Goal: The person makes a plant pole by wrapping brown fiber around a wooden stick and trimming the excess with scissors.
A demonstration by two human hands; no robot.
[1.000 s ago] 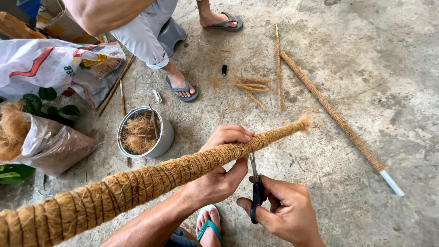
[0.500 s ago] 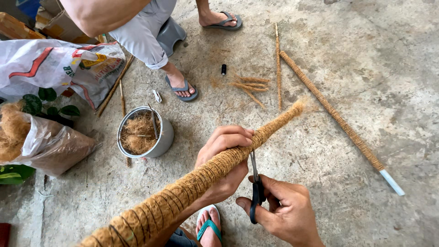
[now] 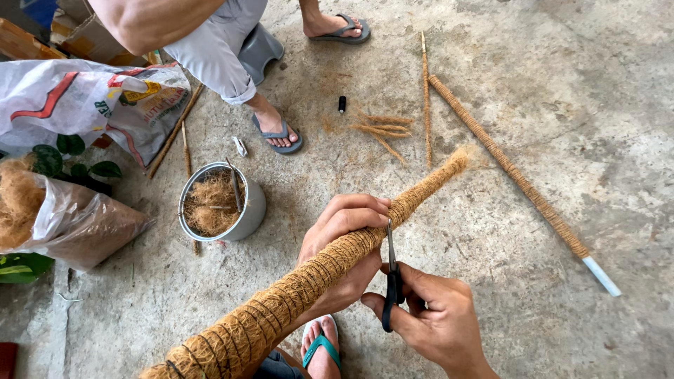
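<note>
The left hand (image 3: 344, 245) wraps the coir-wrapped pole (image 3: 309, 288), which runs lower left to upper right. The right hand (image 3: 432, 319) grips black scissors (image 3: 390, 281), blades upright against the pole just right of the left hand's fingers.

Bare concrete floor (image 3: 562, 91) lay open to the right of the hands and beyond them, crossed only by a long wrapped pole (image 3: 512, 175) lying on the floor and a thin stick (image 3: 425, 98) beside it. A scatter of loose fibres (image 3: 382, 130) and a small black cap (image 3: 342, 104) sat further off. To the left, a metal pot (image 3: 217, 203) of fibre, a plastic bag (image 3: 77, 221) and a printed sack (image 3: 91, 105) crowded the way. Another person's sandalled foot (image 3: 277, 133) stood just past the pot.
</note>
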